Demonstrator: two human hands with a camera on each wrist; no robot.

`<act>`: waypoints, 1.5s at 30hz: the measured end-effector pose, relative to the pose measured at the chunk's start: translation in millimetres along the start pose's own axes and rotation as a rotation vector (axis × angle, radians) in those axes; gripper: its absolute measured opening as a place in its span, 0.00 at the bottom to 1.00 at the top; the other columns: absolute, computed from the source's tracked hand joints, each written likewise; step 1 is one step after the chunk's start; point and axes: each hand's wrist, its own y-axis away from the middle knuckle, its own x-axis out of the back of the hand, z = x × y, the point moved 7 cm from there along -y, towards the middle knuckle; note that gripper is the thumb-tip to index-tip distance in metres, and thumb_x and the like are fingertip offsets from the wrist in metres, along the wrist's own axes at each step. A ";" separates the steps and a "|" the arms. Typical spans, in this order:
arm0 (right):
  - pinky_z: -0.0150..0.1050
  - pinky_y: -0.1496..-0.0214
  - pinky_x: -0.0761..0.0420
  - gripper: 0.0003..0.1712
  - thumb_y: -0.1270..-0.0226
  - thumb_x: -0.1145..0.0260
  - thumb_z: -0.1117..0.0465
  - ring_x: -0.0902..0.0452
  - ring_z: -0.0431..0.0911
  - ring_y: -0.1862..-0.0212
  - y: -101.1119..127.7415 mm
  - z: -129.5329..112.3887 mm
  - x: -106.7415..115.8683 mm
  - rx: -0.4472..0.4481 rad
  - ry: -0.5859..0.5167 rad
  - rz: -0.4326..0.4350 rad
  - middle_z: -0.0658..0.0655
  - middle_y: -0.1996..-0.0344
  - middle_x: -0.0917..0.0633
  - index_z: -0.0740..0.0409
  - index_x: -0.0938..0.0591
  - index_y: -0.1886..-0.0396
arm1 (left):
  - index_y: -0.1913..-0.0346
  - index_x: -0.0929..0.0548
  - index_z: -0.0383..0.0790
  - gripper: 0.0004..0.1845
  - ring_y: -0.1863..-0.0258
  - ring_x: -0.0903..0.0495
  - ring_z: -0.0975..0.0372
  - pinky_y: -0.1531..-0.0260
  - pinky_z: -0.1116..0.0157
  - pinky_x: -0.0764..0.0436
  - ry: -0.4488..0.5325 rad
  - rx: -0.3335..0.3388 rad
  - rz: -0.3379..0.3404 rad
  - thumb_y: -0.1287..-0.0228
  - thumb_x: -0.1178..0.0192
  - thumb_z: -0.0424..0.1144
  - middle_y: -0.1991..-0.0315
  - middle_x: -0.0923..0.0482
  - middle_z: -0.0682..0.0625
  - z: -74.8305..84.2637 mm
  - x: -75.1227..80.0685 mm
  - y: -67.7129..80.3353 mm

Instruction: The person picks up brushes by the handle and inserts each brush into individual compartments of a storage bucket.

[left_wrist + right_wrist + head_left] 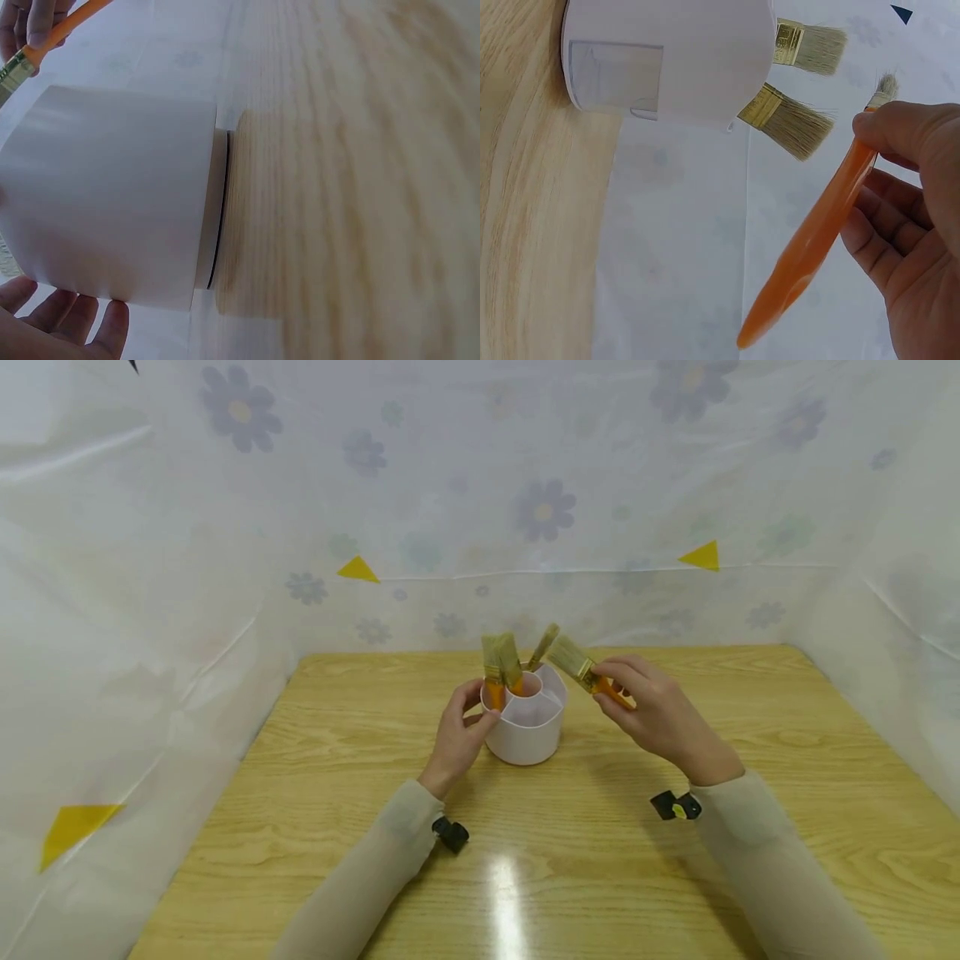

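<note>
A round white divided caddy (525, 745) stands upright on the table, with three flat paintbrushes (512, 660) in it, bristles up. My left hand (459, 739) grips the caddy's left side, thumb toward the front; in the left wrist view its fingertips (112, 322) rest against the smooth wall (112, 187). To the right of the caddy, my right hand (654, 706) pinches another paintbrush (572, 658) near its metal band, bristles pointing up and left. Its orange handle (810, 232) slants below the fingers in the right wrist view, apart from the caddy.
The wood-grain table (360, 760) spreads out around the caddy. Behind it hangs a pale flowered sheet (450, 485) with yellow triangles (358, 570), and similar sheeting flanks both sides. A clear small panel (615, 75) shows on the caddy's outer wall.
</note>
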 end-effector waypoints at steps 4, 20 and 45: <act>0.41 0.67 0.18 0.24 0.48 0.28 0.73 0.22 0.45 0.64 -4.5 -2.8 -2.7 0.014 -0.015 0.001 0.60 0.54 0.20 0.64 0.20 0.49 | 0.33 0.38 0.25 0.27 0.37 0.35 0.42 0.42 0.46 0.31 0.000 0.001 0.001 0.33 0.44 0.28 0.37 0.35 0.32 -0.3 0.1 0.6; 0.42 0.66 0.19 0.23 0.45 0.30 0.71 0.23 0.44 0.62 -19.2 -14.7 -7.5 0.006 -0.048 0.024 0.60 0.51 0.21 0.65 0.21 0.48 | 0.33 0.36 0.30 0.27 0.38 0.33 0.47 0.43 0.48 0.29 -0.009 -0.018 0.018 0.34 0.43 0.30 0.37 0.34 0.36 -22.6 0.2 -6.7; 0.42 0.66 0.21 0.23 0.45 0.30 0.73 0.25 0.43 0.64 -36.5 -29.3 -16.4 0.040 -0.118 0.063 0.59 0.52 0.20 0.64 0.21 0.48 | 0.33 0.37 0.28 0.28 0.37 0.34 0.44 0.43 0.45 0.30 0.002 -0.018 0.002 0.33 0.44 0.30 0.37 0.35 0.34 -12.2 -0.4 -3.5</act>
